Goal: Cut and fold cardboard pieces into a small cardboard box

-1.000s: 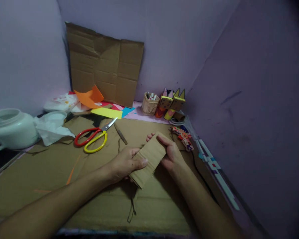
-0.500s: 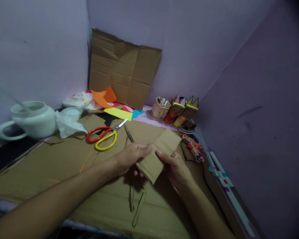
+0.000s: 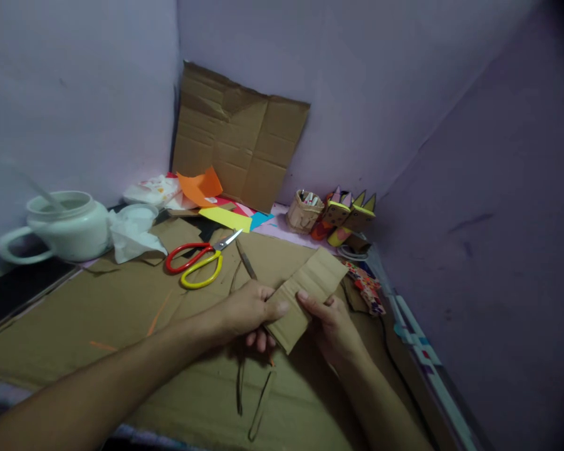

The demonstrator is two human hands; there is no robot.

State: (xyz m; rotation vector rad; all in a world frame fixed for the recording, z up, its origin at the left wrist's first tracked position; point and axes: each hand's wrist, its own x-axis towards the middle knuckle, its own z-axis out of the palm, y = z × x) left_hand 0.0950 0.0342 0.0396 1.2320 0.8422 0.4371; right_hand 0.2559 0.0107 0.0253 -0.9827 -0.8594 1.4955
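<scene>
Cardboard strip is held by both hands above the big cardboard sheet that covers the work surface. The left hand is closed on the near end of the strip, thumb on top and fingers under it. The right hand supports the strip from below and from its right side, with the thumb pressing on the upper face near the middle; its fingers are mostly hidden under the strip.

Compared with a second ago, the strip has opened out. Then it lay short and compact between the two hands; now its far end stands out beyond the fingers and points toward the paper figures, and the fold lines across it are easy to see. The right hand has moved from the far end to the middle of the strip. This looks like folding or creasing work in progress, with the strip being turned and flattened, not cut.

Scissors with red and yellow handles lie on the sheet to the left of the strip, well apart from both hands. A thin dark stick lies just beside the scissors' blades. A white pot stands far to the left of the scissors, and a small basket stands just beside the paper figures.
</scene>
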